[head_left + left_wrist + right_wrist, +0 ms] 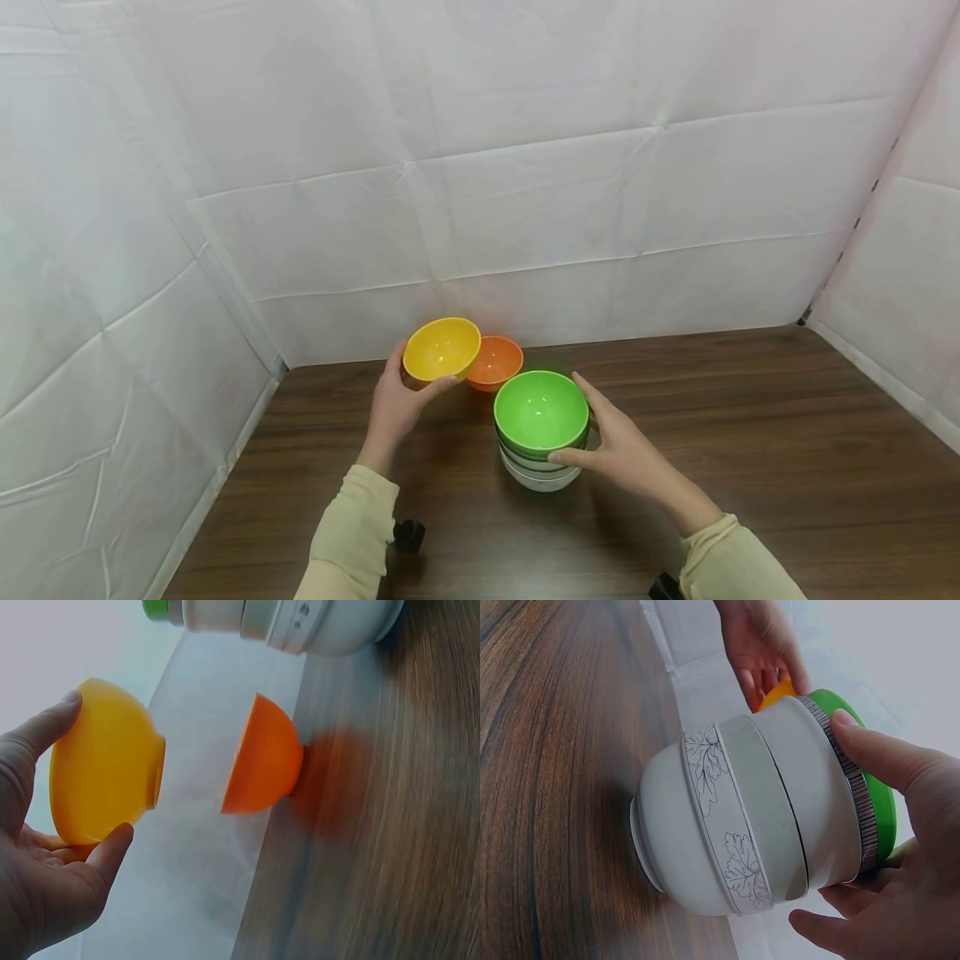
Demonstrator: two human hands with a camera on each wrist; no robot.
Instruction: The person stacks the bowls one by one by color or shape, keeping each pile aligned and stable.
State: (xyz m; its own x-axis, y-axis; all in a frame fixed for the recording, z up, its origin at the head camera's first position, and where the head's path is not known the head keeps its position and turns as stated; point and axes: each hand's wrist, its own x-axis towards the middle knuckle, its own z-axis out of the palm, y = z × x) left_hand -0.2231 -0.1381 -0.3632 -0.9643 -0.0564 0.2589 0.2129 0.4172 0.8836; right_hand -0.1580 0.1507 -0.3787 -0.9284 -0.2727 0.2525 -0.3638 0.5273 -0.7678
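Observation:
My left hand (396, 407) holds a yellow bowl (441, 350) up off the table, thumb and fingers on opposite sides of it. In the left wrist view the yellow bowl (109, 765) is apart from an orange bowl (266, 765), which sits upright on the table. My right hand (626, 442) grips the upper part of a stack of bowls, with a green bowl (542, 410) nested on top. Beneath the green one, the right wrist view shows a white bowl with a black-striped rim (844, 776), a pale bowl (769, 802) and a white leaf-patterned bowl (721, 817) at the bottom.
Dark wood-grain table (750, 433) under the bowls. A white sheet wall (540, 208) rises right behind the orange bowl, with more sheeting at left (112, 400) and right (900, 317). The stack stands just in front and to the right of the orange bowl.

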